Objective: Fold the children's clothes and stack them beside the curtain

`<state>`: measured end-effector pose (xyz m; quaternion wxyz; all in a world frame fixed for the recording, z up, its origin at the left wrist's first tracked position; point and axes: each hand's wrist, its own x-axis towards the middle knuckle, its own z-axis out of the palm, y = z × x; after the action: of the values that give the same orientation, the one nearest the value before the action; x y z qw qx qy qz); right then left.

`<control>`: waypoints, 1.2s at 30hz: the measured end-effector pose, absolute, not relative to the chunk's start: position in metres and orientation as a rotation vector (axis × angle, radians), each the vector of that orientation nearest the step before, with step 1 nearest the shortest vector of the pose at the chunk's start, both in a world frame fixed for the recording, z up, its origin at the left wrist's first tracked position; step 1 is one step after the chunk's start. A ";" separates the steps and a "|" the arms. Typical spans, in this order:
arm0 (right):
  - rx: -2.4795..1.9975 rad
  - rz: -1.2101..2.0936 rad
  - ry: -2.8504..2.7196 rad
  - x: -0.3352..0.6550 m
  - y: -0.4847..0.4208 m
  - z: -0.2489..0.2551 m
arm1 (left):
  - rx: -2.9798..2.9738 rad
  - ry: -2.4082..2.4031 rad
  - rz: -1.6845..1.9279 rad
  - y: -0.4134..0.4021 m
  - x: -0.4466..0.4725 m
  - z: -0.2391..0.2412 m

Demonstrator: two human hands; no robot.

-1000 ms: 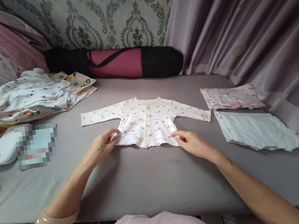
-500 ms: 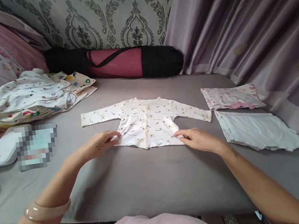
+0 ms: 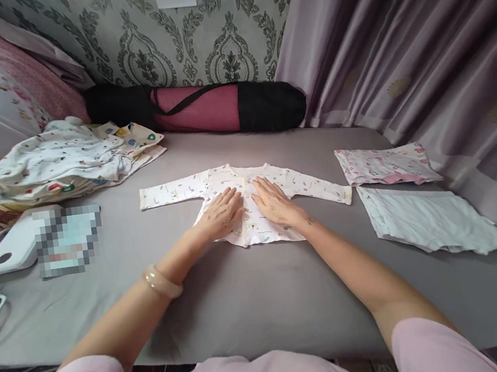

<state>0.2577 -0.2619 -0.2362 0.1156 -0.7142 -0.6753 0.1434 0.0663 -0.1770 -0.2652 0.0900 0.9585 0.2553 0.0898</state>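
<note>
A small white baby cardigan [image 3: 262,224] with a fine print and a buttoned front lies spread on the grey sheet, sleeves stretched out to both sides. My left hand [image 3: 223,212] rests flat on the left half of its front, fingers stretched toward the collar. On the other side of the button strip, my right hand [image 3: 273,201] lies flat too, fingers extended. Neither hand grips the cloth. Between them part of the button strip shows; the fabric under my palms is hidden.
At the right lie folded pink-print clothing [image 3: 385,165] and folded pale clothing [image 3: 431,217]. A heap of printed baby clothes [image 3: 66,158] sits at the left, near a white device [image 3: 20,243] and a blurred-out flat object [image 3: 70,240]. A long black-and-pink bag [image 3: 197,110] lies along the wall.
Both hands have left the cardigan's lower side corners and moved inward and up onto its front, now lying flat. The cardigan keeps its place, and the view has shifted slightly.
</note>
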 end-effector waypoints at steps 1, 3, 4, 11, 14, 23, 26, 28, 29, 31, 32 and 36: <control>-2.130 0.416 -1.987 0.258 -0.258 -0.243 | 2.877 0.803 0.215 -0.176 0.069 -0.270; -2.154 0.386 -2.039 0.259 -0.257 -0.254 | 2.934 0.824 0.151 -0.175 0.068 -0.276; -2.141 0.365 -2.078 0.261 -0.258 -0.256 | 2.961 0.800 0.141 -0.174 0.065 -0.277; -1.961 0.369 -2.319 0.262 -0.283 -0.254 | 3.002 0.657 0.109 -0.175 0.040 -0.273; -1.867 0.389 -2.398 0.261 -0.300 -0.252 | 2.994 0.658 0.092 -0.179 0.030 -0.274; -1.702 0.470 -2.488 0.249 -0.355 -0.243 | 3.009 0.631 0.151 -0.183 0.018 -0.274; -1.658 0.487 -2.482 0.243 -0.371 -0.239 | 3.000 0.591 0.115 -0.183 0.014 -0.270; -1.628 0.515 -2.471 0.240 -0.382 -0.238 | 2.988 0.576 0.080 -0.184 0.009 -0.267; -1.618 0.532 -2.464 0.239 -0.387 -0.237 | 2.981 0.570 0.064 -0.185 0.005 -0.266; -1.601 0.571 -2.450 0.238 -0.397 -0.234 | 2.969 0.560 0.045 -0.189 -0.004 -0.264; -1.592 0.591 -2.443 0.238 -0.401 -0.232 | 2.964 0.559 0.042 -0.192 -0.009 -0.263; -1.518 0.660 -2.365 0.239 -0.407 -0.219 | 2.958 0.565 0.090 -0.207 -0.023 -0.255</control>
<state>0.2387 -0.4068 -0.2191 0.1272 -0.5215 -0.8127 0.2268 -0.0230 -0.2073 -0.2550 0.0641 0.9798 0.1870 0.0298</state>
